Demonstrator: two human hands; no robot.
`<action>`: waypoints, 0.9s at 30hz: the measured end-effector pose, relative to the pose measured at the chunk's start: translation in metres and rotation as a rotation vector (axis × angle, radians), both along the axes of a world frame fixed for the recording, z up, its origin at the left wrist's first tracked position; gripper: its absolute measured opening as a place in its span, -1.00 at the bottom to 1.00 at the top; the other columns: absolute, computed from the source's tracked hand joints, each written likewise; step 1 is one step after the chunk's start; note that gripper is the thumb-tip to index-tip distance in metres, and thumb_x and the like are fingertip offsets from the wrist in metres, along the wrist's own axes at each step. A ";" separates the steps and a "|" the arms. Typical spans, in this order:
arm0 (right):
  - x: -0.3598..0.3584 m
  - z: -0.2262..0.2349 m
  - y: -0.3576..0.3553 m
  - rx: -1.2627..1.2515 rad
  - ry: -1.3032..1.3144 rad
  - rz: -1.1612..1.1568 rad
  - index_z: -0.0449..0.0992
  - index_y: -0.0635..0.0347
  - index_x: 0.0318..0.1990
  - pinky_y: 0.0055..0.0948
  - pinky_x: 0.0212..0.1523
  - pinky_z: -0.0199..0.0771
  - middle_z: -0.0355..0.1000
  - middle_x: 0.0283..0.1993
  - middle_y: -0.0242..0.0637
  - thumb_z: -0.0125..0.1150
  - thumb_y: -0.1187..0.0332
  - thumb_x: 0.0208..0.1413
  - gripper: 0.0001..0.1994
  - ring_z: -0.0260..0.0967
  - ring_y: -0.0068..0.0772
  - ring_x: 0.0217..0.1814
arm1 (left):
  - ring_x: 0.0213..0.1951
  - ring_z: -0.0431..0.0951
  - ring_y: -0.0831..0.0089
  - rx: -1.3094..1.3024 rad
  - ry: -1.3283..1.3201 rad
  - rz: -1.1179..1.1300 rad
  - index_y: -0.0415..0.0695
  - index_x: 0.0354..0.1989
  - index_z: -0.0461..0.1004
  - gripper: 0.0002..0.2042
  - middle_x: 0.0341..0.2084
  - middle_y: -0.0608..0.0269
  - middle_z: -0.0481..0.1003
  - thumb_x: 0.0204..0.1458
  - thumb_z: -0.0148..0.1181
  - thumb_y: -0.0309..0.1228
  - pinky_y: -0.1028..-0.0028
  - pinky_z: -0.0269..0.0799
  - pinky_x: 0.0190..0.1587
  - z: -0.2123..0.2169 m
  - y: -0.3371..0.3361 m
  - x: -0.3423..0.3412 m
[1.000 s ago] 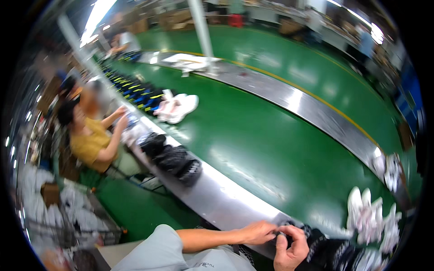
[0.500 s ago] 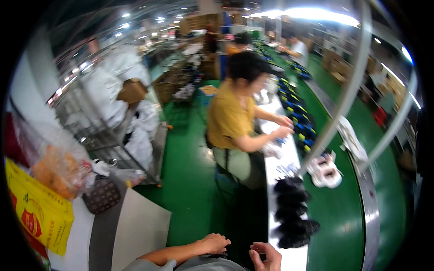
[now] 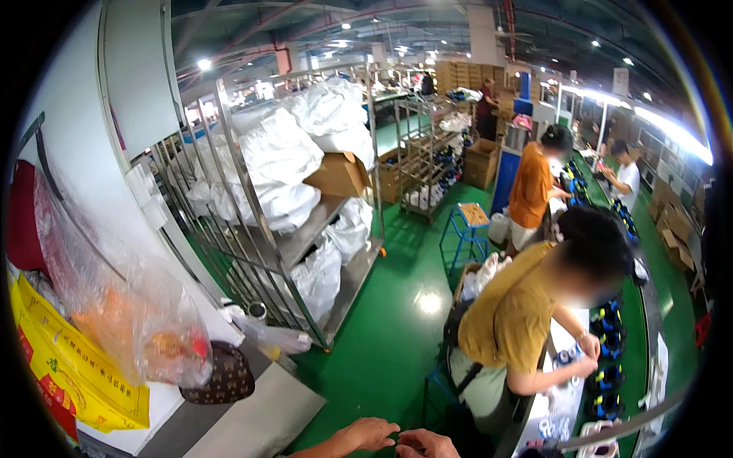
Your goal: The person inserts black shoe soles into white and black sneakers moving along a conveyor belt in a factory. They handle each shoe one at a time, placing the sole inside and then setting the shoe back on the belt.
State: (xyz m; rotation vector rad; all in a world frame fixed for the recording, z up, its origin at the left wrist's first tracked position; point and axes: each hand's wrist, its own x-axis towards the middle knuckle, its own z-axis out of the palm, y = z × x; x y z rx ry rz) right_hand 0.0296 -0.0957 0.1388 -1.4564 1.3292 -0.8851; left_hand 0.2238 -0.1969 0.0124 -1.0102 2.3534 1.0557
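Observation:
Low in the head view, my left hand (image 3: 371, 434) reaches in from the left, its fingers loosely stretched and slightly bent toward the right. My right hand (image 3: 427, 443) is close beside it, fingers curved with the thumb apart, partly cut off by the lower edge. The fingertips of both hands almost meet. No held thing shows in either hand. Nearest on the right sits a co-worker in a mustard shirt (image 3: 500, 309), both hands together over a white bench (image 3: 561, 389).
A wheeled metal rack (image 3: 355, 294) carries white sacks (image 3: 282, 149) and a carton. Closer on the left are a yellow bag (image 3: 76, 366), clear plastic bags and a brown patterned cap (image 3: 219, 374) near a grey panel. Dark shoes (image 3: 608, 347) line the green conveyor; a blue stool (image 3: 467, 225) stands beyond.
My view has swung left and up, bringing the rack and left wall further in. My hands have come closer together. Black shoes on the near bench have left the view.

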 end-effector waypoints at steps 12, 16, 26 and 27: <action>0.006 0.020 -0.342 -0.062 -0.049 0.283 0.54 0.36 0.09 -0.33 -0.10 0.58 0.62 -0.08 -0.06 0.35 0.26 0.24 -0.61 0.57 -0.29 -0.16 | 0.08 0.52 -0.07 -0.360 0.171 0.391 -0.13 0.25 0.41 -0.52 0.00 -0.10 0.53 0.24 0.21 -0.15 0.08 0.46 0.11 0.096 -0.274 0.040; 0.017 0.011 -0.448 -0.076 -0.026 0.271 0.59 0.29 0.04 -0.37 -0.15 0.58 0.64 -0.14 -0.14 0.36 0.23 0.24 -0.65 0.59 -0.35 -0.19 | 0.11 0.50 -0.07 -0.585 0.321 0.424 -0.24 0.15 0.46 -0.55 0.02 -0.10 0.51 0.22 0.23 -0.18 0.13 0.44 0.14 0.122 -0.396 0.054; -0.022 0.018 -0.638 -0.068 0.012 0.201 0.60 0.38 0.01 -0.25 0.00 0.52 0.63 -0.12 0.00 0.23 0.13 0.26 -0.58 0.58 -0.24 -0.04 | 0.12 0.50 -0.15 -1.066 0.708 0.527 -0.35 0.13 0.45 -0.50 0.06 -0.23 0.51 0.13 0.33 -0.23 0.13 0.41 0.20 0.247 -0.714 0.051; -0.033 0.017 -0.658 -0.042 0.036 0.184 0.60 0.39 0.01 -0.25 0.00 0.51 0.63 -0.11 0.00 0.23 0.13 0.25 -0.58 0.58 -0.25 -0.04 | 0.13 0.50 -0.15 -1.086 0.718 0.512 -0.36 0.14 0.45 -0.48 0.07 -0.24 0.50 0.13 0.34 -0.22 0.12 0.40 0.21 0.258 -0.747 0.050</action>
